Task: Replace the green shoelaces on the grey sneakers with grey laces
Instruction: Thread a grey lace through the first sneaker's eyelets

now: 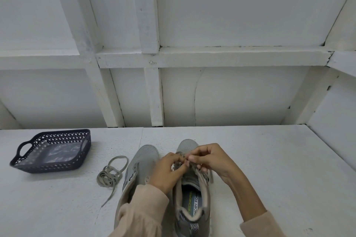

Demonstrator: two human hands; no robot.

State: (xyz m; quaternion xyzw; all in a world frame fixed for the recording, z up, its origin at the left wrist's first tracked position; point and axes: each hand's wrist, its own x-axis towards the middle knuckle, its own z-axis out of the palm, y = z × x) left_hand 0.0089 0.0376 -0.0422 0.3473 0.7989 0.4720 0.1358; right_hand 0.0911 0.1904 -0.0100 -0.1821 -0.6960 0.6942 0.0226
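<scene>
Two grey sneakers stand side by side on the white table (269, 169), toes pointing to 12 o'clock. The job looks about half way, or a bit less.

No green lace can be seen on either shoe or on the table, so taking the old laces out seems done. The left sneaker (145, 158) has bare holes and no lace at all. The right sneaker (194, 206) is the one being worked on. Both hands are up at its toe end, at about 12 o'clock on the shoe. The left hand (169, 171) and the right hand (210, 159) each have curled fingers that pinch a grey lace (179, 153) over the first holes. Only the rows near the toe seem to have lace in them. The hands hide the holes, so the number of rows done cannot be told.

What is left, most likely: lace the right shoe up to the top, then do the whole left shoe.

A loose lace (110, 174) lies in a bundle just beside the left sneaker, at its 9 o'clock. It looks grey and is probably for that shoe.

Farther off at 9 o'clock sits a dark basket (48, 169). Something with a pattern lies in it, but it is too unclear to name.

The count: two sneakers, two hands, one lace in the hands, one loose lace, one basket.
</scene>
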